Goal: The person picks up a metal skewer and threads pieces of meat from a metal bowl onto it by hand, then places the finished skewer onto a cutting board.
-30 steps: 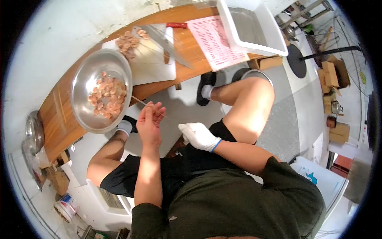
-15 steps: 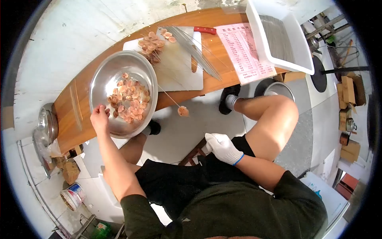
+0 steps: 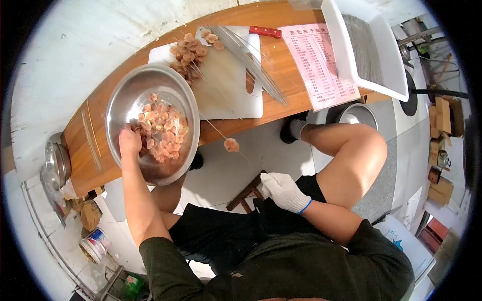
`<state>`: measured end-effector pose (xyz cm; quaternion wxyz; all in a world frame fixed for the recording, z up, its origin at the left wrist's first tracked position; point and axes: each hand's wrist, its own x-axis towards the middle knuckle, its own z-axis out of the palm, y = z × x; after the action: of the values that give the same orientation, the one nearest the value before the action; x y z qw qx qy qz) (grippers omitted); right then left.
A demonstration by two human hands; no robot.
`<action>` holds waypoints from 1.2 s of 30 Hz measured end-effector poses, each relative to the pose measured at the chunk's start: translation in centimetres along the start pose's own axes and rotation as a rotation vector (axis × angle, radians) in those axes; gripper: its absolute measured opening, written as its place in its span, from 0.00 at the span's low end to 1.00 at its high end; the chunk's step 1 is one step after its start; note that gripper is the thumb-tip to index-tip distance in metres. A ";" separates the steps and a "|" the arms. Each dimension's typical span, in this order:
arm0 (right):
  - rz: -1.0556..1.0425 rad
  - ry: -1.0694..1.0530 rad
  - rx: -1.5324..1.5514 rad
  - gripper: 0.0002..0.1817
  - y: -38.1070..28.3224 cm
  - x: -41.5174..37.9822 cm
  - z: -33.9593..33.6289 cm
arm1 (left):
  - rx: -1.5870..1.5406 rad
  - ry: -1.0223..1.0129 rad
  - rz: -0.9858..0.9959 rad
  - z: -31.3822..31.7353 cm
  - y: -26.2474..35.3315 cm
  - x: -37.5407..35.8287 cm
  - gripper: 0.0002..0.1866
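My bare left hand (image 3: pixel 130 141) reaches into the left side of a large steel bowl (image 3: pixel 118 90). Its curled fingers touch thin pinkish-brown meat slices (image 3: pixel 165 131), and what lies between the fingertips is hidden. My right hand (image 3: pixel 286 192) wears a white knit glove with a blue cuff and is closed above my lap. From it a thin skewer (image 3: pixel 213 127) slants up and left over the table edge, carrying a small meat piece (image 3: pixel 231 145). Behind the bowl, a heap of skewered meat (image 3: pixel 189 56) lies on a white cutting board (image 3: pixel 228 103).
Loose metal skewers (image 3: pixel 251 62) and a red-handled knife (image 3: pixel 265 32) lie across the board. To the right are a pink printed sheet (image 3: pixel 314 65) and a white bin (image 3: pixel 346 55) full of skewers. Steel bowls (image 3: pixel 56 158) stand at the left end of the wooden table (image 3: pixel 83 170).
My left hand has moved from the bowl's left rim down in among the meat slices. The gloved right hand keeps its closed pose with the skewer. The view has shifted slightly.
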<state>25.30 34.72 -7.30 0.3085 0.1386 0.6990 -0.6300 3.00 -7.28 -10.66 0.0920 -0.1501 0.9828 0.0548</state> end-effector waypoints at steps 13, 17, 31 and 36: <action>0.002 -0.021 -0.048 0.27 0.1 -0.1 0.1 | -0.310 -0.129 0.096 -2.2 2.1 -4.5 0.15; -0.018 -0.036 -0.053 0.28 0.0 -0.3 0.2 | -0.262 -0.206 0.384 0.0 2.6 -5.7 0.14; -0.033 -0.057 0.077 0.24 -0.2 -0.8 0.2 | -1.381 -0.365 -0.121 0.4 2.5 -6.6 0.06; -0.171 -0.170 0.016 0.17 0.1 -0.9 0.4 | -1.725 -0.338 -0.167 0.0 2.3 -8.7 0.08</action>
<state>26.14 34.56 -6.81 0.3109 0.0269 0.6745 -0.6691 10.46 -2.58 -8.74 0.0945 -0.2283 0.5582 0.7921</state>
